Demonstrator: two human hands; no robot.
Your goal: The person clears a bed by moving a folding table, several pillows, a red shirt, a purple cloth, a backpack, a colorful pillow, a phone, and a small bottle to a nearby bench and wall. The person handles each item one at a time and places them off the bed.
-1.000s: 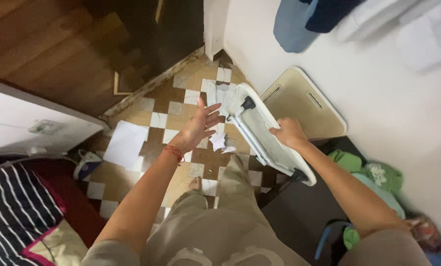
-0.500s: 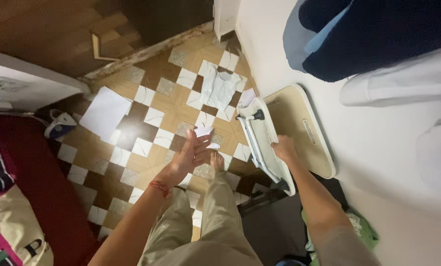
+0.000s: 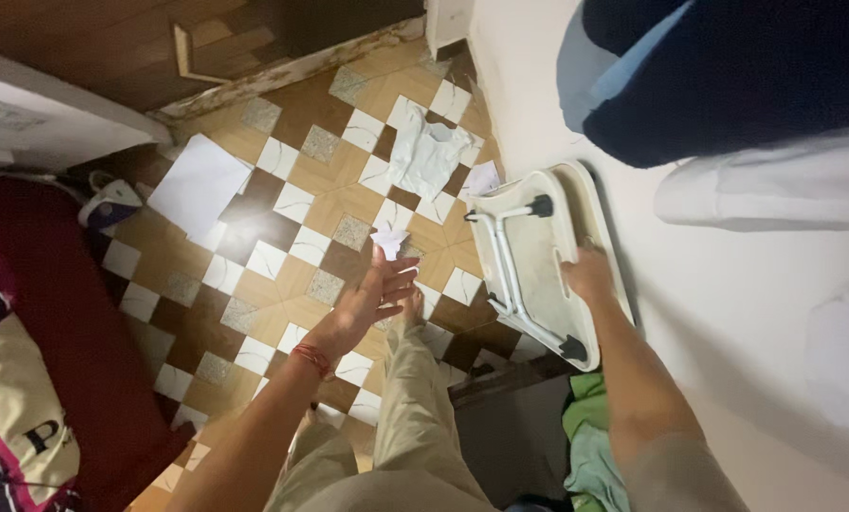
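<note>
— White plastic, was it, the thing you had hold of?

— Cream-white, yes. A small folding table (image 3: 529, 261), turned so its underside faced me, with white tube legs folded flat and black caps on their ends. My right hand (image 3: 587, 275) was clamped on its rim, on the edge nearest the wall (image 3: 718, 313). The table stood tilted against that wall, just above the right edge of the floor (image 3: 301, 204).

— And the other hand?

— My left hand (image 3: 372, 296) was out in front of me, palm up, fingers spread and loose, gripping nothing. It hung over the checked tiles, with a red thread (image 3: 312, 358) round the wrist.

— What lay under it?

— A crumpled scrap of paper (image 3: 389, 237) on the tiles, just beyond my fingertips. Past that, toward the far right corner of the floor, lay a pale cloth (image 3: 426, 152), and a smaller slip of paper (image 3: 482, 178) beside the table's top end.

— Anything on the left side?

— A flat white sheet (image 3: 200, 185) on the tiles near the far left edge, and an iron (image 3: 109, 204) next to it. A dark red bedspread (image 3: 45, 332) ran along the left.

— Above the table?

— Dark blue clothes (image 3: 728, 76) hung against the wall. Green cloth (image 3: 590, 427) was bunched by my right elbow, and my toes (image 3: 411, 305) showed on the tiles near my left hand.
</note>
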